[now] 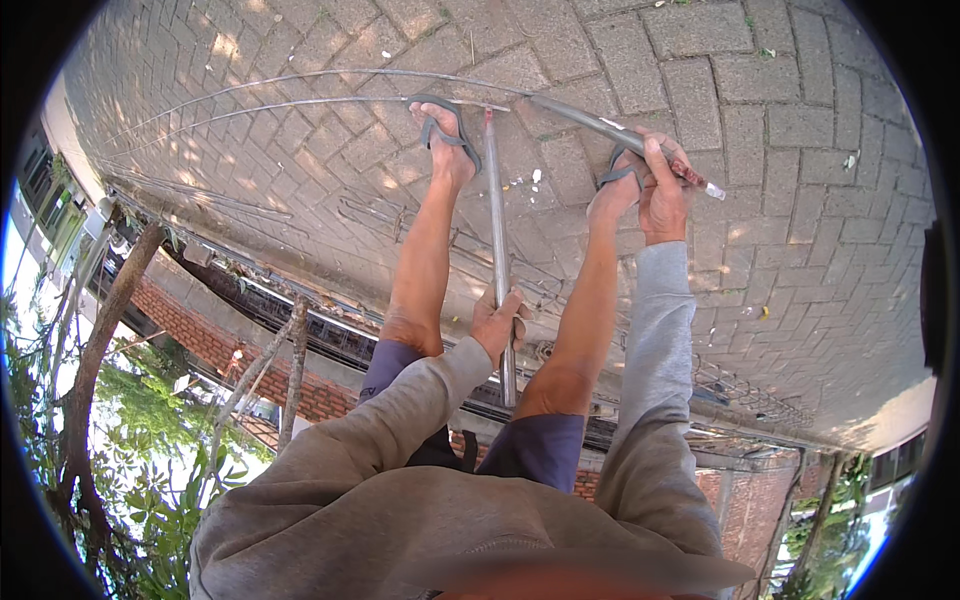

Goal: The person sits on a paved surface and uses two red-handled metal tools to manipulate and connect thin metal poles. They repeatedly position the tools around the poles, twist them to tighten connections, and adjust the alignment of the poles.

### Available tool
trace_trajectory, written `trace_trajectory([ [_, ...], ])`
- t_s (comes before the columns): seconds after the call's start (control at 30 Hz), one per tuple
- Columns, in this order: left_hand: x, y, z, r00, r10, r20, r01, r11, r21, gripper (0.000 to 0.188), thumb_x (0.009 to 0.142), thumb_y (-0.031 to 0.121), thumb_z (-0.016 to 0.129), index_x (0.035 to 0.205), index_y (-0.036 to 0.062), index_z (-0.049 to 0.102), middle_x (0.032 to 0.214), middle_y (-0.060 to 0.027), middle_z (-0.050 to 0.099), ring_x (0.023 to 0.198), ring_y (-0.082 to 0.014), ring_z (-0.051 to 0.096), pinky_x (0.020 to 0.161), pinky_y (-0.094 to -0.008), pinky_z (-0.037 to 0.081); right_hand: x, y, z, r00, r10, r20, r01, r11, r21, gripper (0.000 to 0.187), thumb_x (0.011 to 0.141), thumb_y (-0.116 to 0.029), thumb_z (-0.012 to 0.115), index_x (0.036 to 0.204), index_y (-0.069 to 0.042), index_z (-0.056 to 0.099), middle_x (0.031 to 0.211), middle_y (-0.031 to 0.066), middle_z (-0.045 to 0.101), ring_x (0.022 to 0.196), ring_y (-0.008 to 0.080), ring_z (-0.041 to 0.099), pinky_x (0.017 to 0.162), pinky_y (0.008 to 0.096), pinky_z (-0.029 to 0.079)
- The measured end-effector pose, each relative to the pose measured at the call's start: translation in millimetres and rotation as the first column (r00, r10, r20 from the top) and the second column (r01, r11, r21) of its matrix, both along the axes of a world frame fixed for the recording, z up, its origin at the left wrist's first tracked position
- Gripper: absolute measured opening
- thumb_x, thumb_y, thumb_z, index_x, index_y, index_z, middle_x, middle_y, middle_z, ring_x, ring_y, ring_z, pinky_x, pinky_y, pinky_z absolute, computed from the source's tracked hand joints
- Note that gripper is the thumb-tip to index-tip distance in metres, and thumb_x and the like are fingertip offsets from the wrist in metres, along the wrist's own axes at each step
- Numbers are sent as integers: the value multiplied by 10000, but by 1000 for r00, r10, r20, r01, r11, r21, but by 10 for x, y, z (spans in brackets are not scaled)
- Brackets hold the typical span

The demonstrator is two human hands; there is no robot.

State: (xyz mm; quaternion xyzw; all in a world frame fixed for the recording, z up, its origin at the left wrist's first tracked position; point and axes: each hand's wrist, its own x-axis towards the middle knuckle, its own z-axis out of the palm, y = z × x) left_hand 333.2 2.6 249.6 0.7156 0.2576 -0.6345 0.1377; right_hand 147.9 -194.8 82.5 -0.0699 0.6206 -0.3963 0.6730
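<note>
My left hand (pixel 493 324) is wrapped round a straight grey metal pipe (pixel 497 205), which runs between my legs. The pipe's far end is reddish and lies close to the tip of a thin metal rod (pixel 290 106); whether they touch I cannot tell. In front of my right foot, my right hand (pixel 664 195) grips a second grey metal pipe (pixel 585 118). Its near end has a reddish-brown band and a whitish tip. From its other end a long thin rod (pixel 380 72) stretches away to the left. My left sandal (pixel 465 125) rests over the shorter-reaching rod.
Grey interlocking paving blocks (pixel 790 160) cover the ground, with small white scraps (pixel 536 176) between my feet. Bent wire-like metal frames (pixel 740 385) lie by the kerb. A low brick wall (pixel 200 325), tree trunks (pixel 105 340) and leaves stand near the lower left.
</note>
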Motion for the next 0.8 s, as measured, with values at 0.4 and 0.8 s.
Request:
trace_trajectory([
  [0.4, -79, -58, -13, 998, 60, -28, -62, 996, -66, 316, 1097, 222, 558, 1366, 73, 483, 811, -56, 592, 491, -110, 499, 382, -282, 396, -305, 321, -969, 977, -209, -40, 212, 954, 212, 219, 1002, -165, 675, 1132, 5, 630, 1179, 196, 717, 1137, 302, 697, 915, 415, 636],
  [0.8, -156, -90, -25, 996, 74, -51, -75, 997, -26, 375, 1096, 230, 559, 1421, 86, 439, 825, -51, 586, 518, -106, 499, 396, -285, 401, -498, 372, -1525, 959, -278, -50, 278, 899, 339, 197, 1025, -176, 667, 1064, 12, 620, 1050, 171, 698, 984, 313, 716, 895, 450, 659],
])
